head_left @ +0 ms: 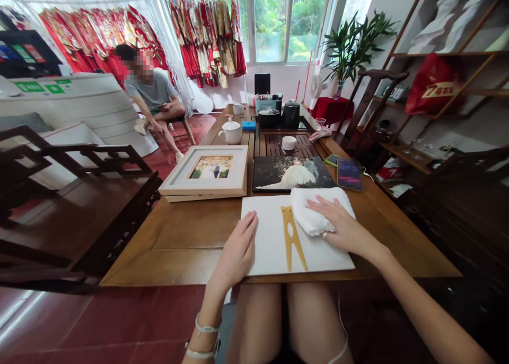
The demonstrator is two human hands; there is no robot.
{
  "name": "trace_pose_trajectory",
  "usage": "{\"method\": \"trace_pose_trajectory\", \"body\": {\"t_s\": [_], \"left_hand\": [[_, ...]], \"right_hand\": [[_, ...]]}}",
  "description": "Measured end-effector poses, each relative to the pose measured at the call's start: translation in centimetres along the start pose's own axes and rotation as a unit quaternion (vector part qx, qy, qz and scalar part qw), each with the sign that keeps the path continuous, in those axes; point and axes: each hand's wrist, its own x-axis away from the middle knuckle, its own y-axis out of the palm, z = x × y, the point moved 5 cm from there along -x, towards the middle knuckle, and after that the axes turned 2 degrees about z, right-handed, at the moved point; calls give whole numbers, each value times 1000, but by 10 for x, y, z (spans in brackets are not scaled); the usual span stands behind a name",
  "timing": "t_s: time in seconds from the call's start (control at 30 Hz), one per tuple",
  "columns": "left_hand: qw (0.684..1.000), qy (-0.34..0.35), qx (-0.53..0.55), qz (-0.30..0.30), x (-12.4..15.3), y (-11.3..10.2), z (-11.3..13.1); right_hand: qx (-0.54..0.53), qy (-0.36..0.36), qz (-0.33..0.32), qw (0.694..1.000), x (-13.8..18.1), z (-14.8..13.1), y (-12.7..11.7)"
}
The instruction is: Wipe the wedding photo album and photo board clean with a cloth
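Observation:
A white board with a tan easel stand (293, 236) on its back lies face down at the near edge of the wooden table (191, 231). My left hand (238, 250) rests flat on the left edge of that white board (270, 247), fingers stretched out. My right hand (338, 223) presses flat on a folded white cloth (314, 207) lying on the board's upper right part; a ring shows on one finger.
A stack of white photo frames (207, 174) sits to the left, a dark wedding photo print (292, 173) and a phone (349, 174) behind the board. Farther back are a tea tray, a white teapot (231, 131) and a kettle. A person sits at the far left near hanging red garments.

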Motion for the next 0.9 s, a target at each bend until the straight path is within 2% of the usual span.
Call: {"method": "trace_pose_trajectory", "body": {"t_s": [0.07, 0.17, 0.43, 0.53, 0.63, 0.9], "left_hand": [[1000, 2, 3, 1, 0, 0, 0], [1000, 5, 7, 7, 0, -1, 0], [1000, 2, 9, 12, 0, -1, 1], [1000, 0, 7, 7, 0, 0, 0], [1000, -1, 5, 5, 0, 0, 0], [1000, 7, 7, 12, 1, 0, -2]], "right_hand": [[27, 30, 17, 999, -8, 2, 1], [50, 26, 21, 998, -2, -7, 2], [55, -54, -46, 996, 85, -59, -7], [39, -55, -70, 995, 97, -62, -13], [3, -37, -70, 997, 81, -50, -15], [-38, 0, -19, 999, 1, -12, -10]]}}
